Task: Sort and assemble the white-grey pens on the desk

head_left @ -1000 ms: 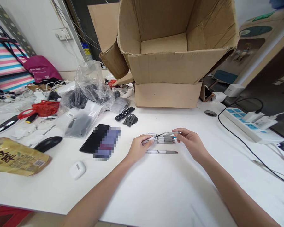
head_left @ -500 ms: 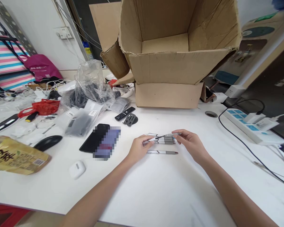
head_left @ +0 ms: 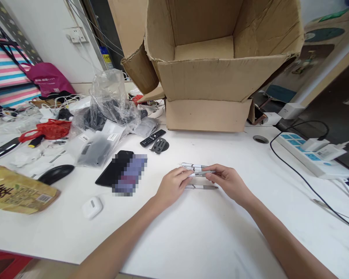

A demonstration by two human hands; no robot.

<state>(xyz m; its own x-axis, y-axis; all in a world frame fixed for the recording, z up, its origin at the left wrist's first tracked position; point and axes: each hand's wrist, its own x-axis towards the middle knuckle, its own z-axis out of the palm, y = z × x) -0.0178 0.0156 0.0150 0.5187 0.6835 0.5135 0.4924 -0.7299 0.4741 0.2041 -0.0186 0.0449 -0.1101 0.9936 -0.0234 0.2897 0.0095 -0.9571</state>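
Note:
Between my two hands is a white-and-grey pen (head_left: 198, 174), lying roughly level just above the table. My left hand (head_left: 172, 186) is closed around its white end, and my right hand (head_left: 226, 180) pinches the grey front end. Behind the held pen lie more white-and-grey pens (head_left: 189, 165) side by side, partly covered by my fingers. A single pen (head_left: 203, 187) rests on the table nearer to me, its left end hidden by my left hand. Whether the held pen's two parts are fully joined is too small to tell.
A large open cardboard box (head_left: 205, 116) stands at the back. Left of my hands lie a dark phone (head_left: 113, 170), a white earbud case (head_left: 92, 207), a remote control (head_left: 152, 138) and a yellow packet (head_left: 20, 190). A power strip (head_left: 311, 159) with cables is at right.
The grey front piece in my right hand and the white barrel in my left have come together in line; the dark refill between them no longer shows. Both hands have lowered slightly.

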